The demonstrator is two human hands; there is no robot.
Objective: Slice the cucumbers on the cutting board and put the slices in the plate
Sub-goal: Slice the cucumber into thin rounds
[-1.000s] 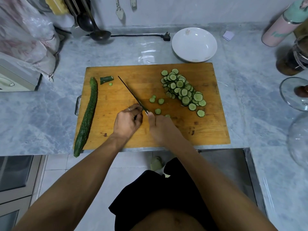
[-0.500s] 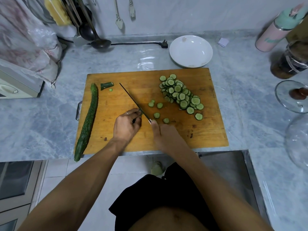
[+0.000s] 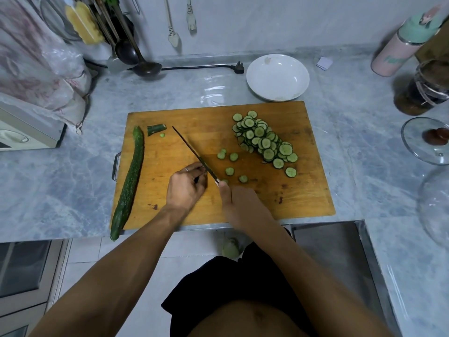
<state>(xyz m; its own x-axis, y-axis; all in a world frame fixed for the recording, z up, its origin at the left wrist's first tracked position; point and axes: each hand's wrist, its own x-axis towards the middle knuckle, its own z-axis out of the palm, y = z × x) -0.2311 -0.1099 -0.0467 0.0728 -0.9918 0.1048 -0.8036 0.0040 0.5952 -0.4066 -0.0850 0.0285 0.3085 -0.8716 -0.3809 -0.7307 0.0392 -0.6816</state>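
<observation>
- A last dark green stub of cucumber is apparently pinched in the left hand (image 3: pixel 185 188), curled at the near middle of the rectangular wooden cutting board (image 3: pixel 243 205); the stub itself is almost wholly hidden by the fingers, so its length cannot be told.
- The long thin-bladed knife (image 3: pixel 192 150) is held by the right hand (image 3: pixel 243 206), whose grip is wrapped round the handle, with the blade running just beside the left fingertips; a cut finger is judged the chief risk, since so little cucumber seems left to hold.
- A heap of pale green round slices (image 3: pixel 263 139) lies on the far right part of the board, and a few loose slices (image 3: pixel 229 171) are scattered near the blade; these could be knocked off onto the grey marble tabletop (image 3: pixel 73 190).
- A whole long dark green cucumber (image 3: pixel 130 181) lies uncut along the board's left edge, its near end overhanging the tabletop's front; a nudge could send it to the floor.
- The round white plate (image 3: pixel 277 77) stands empty just beyond the board's far edge, so slices may be dropped in transfer.
</observation>
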